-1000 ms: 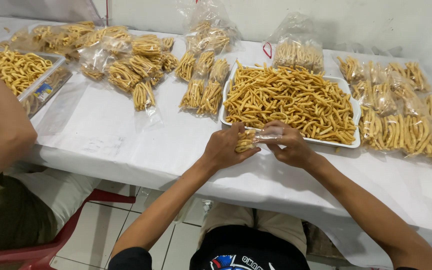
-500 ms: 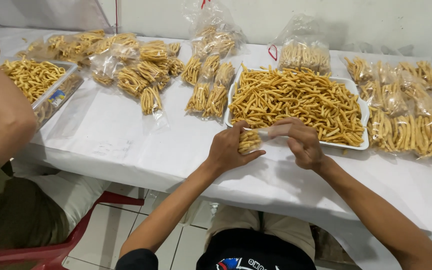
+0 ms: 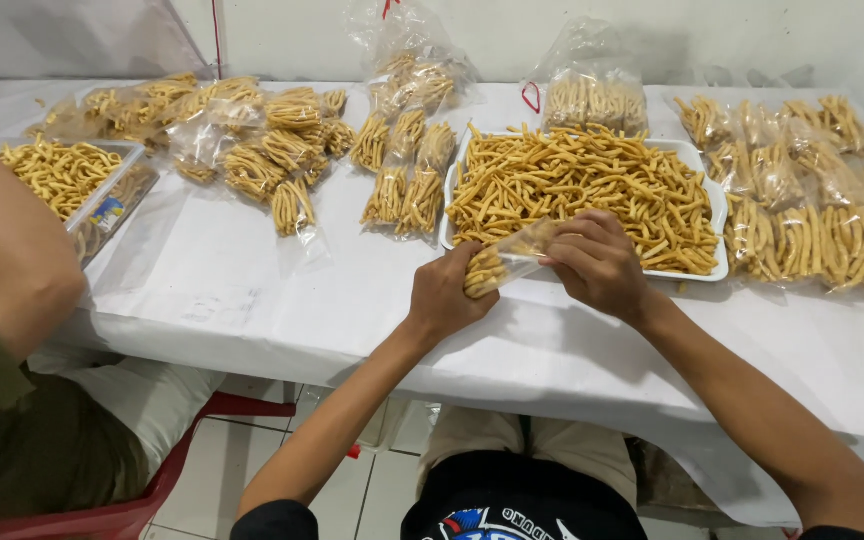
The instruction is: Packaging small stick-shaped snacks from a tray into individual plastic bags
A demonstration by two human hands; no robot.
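Small clear plastic bag (image 3: 505,262) of yellow snack sticks is gripped by the left hand (image 3: 449,295) and pinched open by the right hand (image 3: 597,262), over the worktop (image 3: 252,290) beside the white tray (image 3: 720,215); sticks could be spilled if it is tilted.

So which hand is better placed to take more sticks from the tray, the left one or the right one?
Probably the right hand: it rests at the edge of the white tray, over the loose yellow sticks. The left hand grips the small clear bag and lies off the tray.
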